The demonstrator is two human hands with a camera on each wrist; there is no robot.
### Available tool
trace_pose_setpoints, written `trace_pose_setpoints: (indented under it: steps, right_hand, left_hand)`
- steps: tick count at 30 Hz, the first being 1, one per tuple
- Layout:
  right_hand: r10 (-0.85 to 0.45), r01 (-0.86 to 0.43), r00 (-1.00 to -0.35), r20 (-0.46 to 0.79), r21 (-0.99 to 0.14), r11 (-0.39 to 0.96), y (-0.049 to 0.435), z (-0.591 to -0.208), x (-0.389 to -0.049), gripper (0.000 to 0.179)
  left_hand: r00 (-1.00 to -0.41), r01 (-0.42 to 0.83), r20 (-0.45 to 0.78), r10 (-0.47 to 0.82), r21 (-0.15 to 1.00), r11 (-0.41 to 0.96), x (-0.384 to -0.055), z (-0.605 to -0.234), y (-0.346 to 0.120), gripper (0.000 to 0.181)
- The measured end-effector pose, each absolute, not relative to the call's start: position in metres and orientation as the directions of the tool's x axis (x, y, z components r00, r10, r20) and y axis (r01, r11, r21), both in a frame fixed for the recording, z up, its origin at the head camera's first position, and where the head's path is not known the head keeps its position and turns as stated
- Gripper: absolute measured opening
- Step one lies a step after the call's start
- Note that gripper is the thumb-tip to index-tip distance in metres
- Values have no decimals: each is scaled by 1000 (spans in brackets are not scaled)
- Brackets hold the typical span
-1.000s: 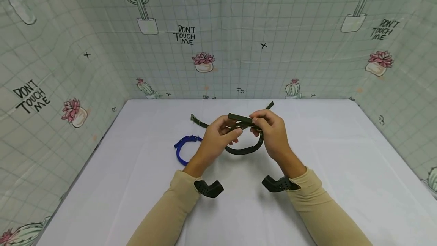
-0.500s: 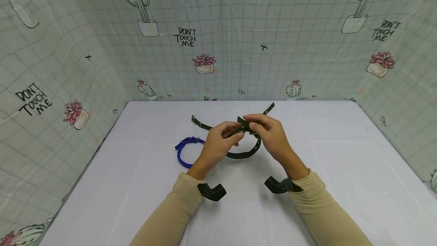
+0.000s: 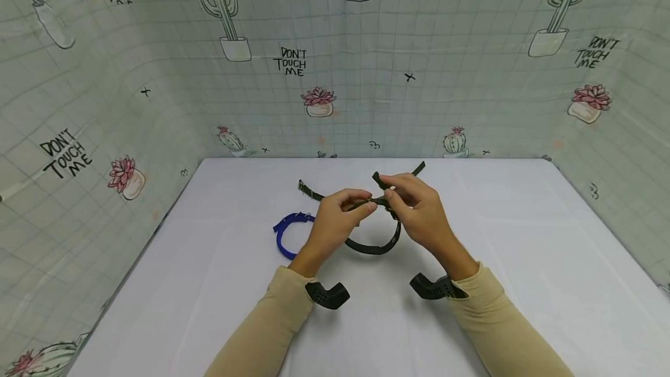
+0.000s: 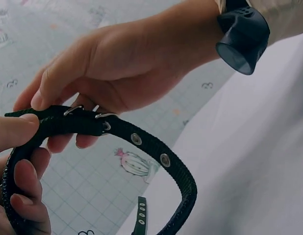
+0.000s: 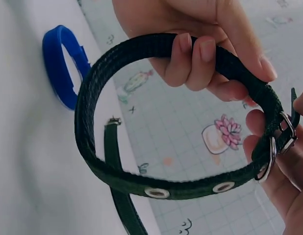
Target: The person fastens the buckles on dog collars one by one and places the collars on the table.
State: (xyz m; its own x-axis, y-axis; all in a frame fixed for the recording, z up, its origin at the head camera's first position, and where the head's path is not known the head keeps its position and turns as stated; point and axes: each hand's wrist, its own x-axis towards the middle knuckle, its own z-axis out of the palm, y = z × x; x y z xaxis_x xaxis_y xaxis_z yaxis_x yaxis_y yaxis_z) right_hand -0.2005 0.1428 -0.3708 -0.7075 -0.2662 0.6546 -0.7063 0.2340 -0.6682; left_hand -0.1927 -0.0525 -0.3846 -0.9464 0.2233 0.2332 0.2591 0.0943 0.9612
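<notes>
A dark green dog collar is bent into a loop, held up between both hands. In the right wrist view its strap shows metal eyelets, a buckle and a D-ring. My left hand pinches the strap left of the buckle, thumb on top and fingers curled beneath. My right hand pinches the collar by the buckle, where a short strap end sticks up past the fingers. How far the strap is threaded is hard to tell.
A second green collar lies unfastened on the table behind the hands, its middle hidden by them. To the left lies a blue collar closed in a ring. A cactus-print cloth hangs behind the white table.
The strap end by the right hand has swung from pointing left to pointing up and left. The loop hangs slightly lower in view. Both hands keep hold of the collar.
</notes>
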Motion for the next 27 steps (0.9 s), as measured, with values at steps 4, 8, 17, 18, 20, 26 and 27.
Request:
trace_pose_setpoints:
  steps: [4,8,17,18,20,26,27]
  right_hand:
    - [-271,-740,-673,688,-624,252,142,-357,-189,27]
    - [-280,-739,-674,684,-620,262,140,-349,-185,24]
    - [-252,-707,-707,661,-661,250,142,-353,-182,25]
    - [-253,-705,-710,658,-666,244,142,-355,-182,25]
    - [-262,-703,-711,653,-672,232,141,-357,-180,24]
    - [-269,-711,-703,658,-660,244,138,-357,-182,24]
    - [-267,-713,-701,661,-657,245,138,-359,-184,25]
  left_hand:
    - [-953,238,211,220,966,105,-194,-385,-49,33]
    - [-946,266,240,218,959,97,-195,-385,-48,32]
    - [-939,279,248,240,955,104,-193,-385,-46,31]
    - [-940,274,241,243,956,110,-192,-386,-46,31]
    - [-942,266,232,244,956,120,-190,-387,-46,31]
    - [-942,274,235,239,951,143,-187,-383,-47,28]
    - [-942,275,235,241,950,148,-187,-381,-47,28]
